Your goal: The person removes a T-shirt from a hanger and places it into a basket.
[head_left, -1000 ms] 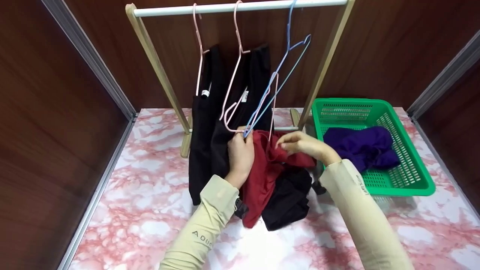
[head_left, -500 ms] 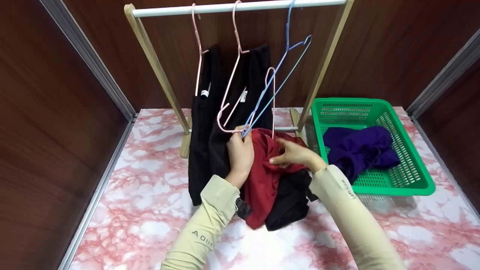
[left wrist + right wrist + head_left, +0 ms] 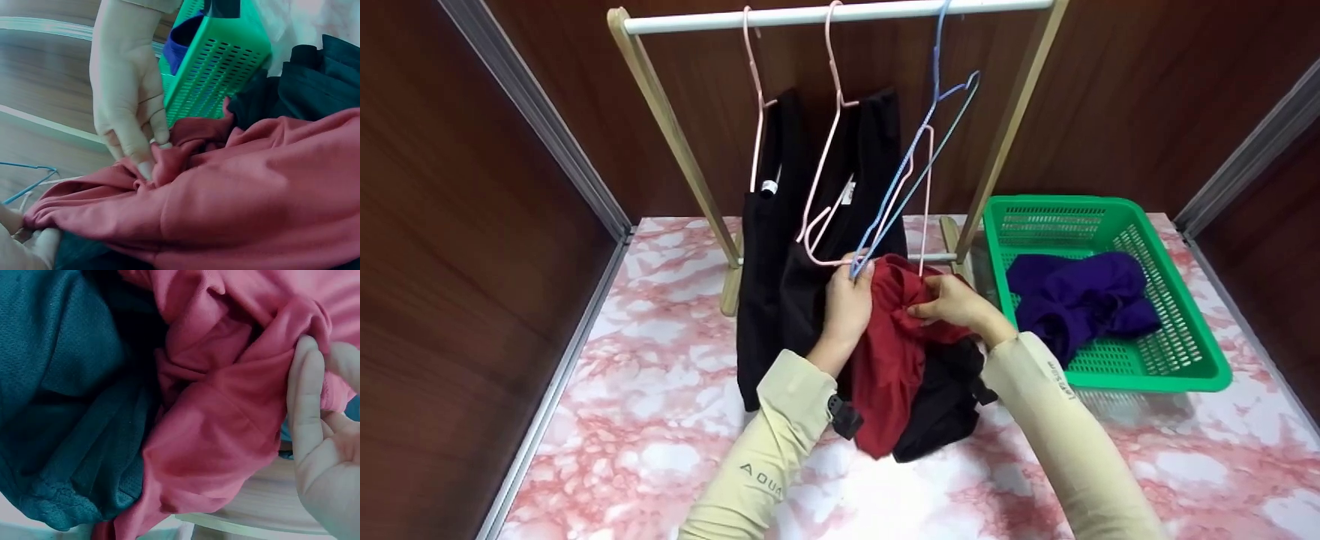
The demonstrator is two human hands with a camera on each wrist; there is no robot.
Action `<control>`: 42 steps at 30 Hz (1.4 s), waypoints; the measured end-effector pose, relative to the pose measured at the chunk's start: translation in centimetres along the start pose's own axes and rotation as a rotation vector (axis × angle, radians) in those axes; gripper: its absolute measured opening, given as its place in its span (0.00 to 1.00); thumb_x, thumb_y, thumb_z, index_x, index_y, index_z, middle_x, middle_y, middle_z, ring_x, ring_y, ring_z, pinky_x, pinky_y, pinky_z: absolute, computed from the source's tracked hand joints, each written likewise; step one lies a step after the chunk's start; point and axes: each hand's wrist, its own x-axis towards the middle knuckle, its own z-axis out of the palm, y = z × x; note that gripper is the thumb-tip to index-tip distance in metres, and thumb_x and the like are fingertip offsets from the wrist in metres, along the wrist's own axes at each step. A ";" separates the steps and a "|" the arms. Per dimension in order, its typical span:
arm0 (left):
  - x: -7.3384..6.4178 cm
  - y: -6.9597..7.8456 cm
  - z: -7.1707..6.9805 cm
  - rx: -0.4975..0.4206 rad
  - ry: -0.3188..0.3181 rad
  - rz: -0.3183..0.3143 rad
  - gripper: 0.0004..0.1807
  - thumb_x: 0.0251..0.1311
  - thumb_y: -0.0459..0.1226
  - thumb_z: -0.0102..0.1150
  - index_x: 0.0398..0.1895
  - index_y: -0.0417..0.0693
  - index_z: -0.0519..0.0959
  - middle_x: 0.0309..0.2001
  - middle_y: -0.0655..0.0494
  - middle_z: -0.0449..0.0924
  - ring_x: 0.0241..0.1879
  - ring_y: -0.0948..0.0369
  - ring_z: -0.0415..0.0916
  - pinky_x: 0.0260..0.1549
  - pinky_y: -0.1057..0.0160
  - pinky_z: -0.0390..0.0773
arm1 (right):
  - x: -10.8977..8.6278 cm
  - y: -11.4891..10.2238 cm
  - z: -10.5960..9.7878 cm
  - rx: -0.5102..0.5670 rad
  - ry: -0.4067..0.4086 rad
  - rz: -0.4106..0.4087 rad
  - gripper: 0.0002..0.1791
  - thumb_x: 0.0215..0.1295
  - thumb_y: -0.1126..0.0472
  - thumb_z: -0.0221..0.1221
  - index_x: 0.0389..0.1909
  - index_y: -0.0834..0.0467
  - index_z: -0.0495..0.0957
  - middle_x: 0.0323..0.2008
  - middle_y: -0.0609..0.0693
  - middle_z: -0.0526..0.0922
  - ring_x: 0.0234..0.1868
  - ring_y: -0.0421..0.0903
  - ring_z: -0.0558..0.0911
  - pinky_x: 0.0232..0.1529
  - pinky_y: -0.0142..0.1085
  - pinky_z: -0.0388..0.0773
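A red garment [image 3: 889, 375] hangs in folds from both hands in the middle of the head view. My left hand [image 3: 847, 300] grips its upper left edge together with a loose pink hanger [image 3: 928, 195], close to the lower corner of a blue hanger [image 3: 916, 142] on the rail. With thumb and fingers, my right hand [image 3: 956, 304] pinches the red cloth near the pink hanger's far end. The right wrist view shows that hand's fingers [image 3: 306, 394] at a fold of the cloth. Part of the pink hanger is hidden in the garment.
Two black garments [image 3: 761, 300] hang on pink hangers from the white rail [image 3: 697, 22]. Black cloth [image 3: 941, 412] lies on the marbled table below the red garment. At the right stands a green basket [image 3: 1185, 375] with purple cloth [image 3: 1087, 300] in it.
My right hand has come left and down onto the red cloth and now pinches it. The loose pink hanger swung left, then back right with its far end higher. The left hand keeps its grip.
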 end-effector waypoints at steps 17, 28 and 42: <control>1.8 0.8 -1.9 0.137 -0.073 0.034 0.10 0.60 0.35 0.61 0.37 0.35 0.84 0.41 0.44 0.86 0.43 0.55 0.82 0.46 0.64 0.78 | -0.6 -0.2 -0.5 -0.235 -0.112 -0.082 0.08 0.56 0.69 0.64 0.24 0.63 0.73 0.22 0.51 0.80 0.20 0.31 0.78 0.28 0.25 0.76; 2.7 1.1 -1.9 -0.113 -0.097 -0.027 0.10 0.62 0.32 0.58 0.44 0.38 0.81 0.38 0.41 0.86 0.29 0.59 0.85 0.27 0.70 0.81 | -1.0 0.4 -0.5 -0.379 -0.087 -0.092 0.15 0.49 0.68 0.65 0.13 0.56 0.70 0.12 0.40 0.74 0.16 0.30 0.71 0.24 0.25 0.66; 2.8 1.0 -1.8 -0.200 -0.366 -0.009 0.34 0.58 0.18 0.49 0.69 0.41 0.60 0.52 0.33 0.78 0.27 0.65 0.79 0.27 0.72 0.76 | -1.3 1.6 -0.8 -0.461 -0.108 -0.141 0.09 0.49 0.68 0.63 0.20 0.62 0.71 0.19 0.43 0.63 0.27 0.42 0.63 0.33 0.32 0.60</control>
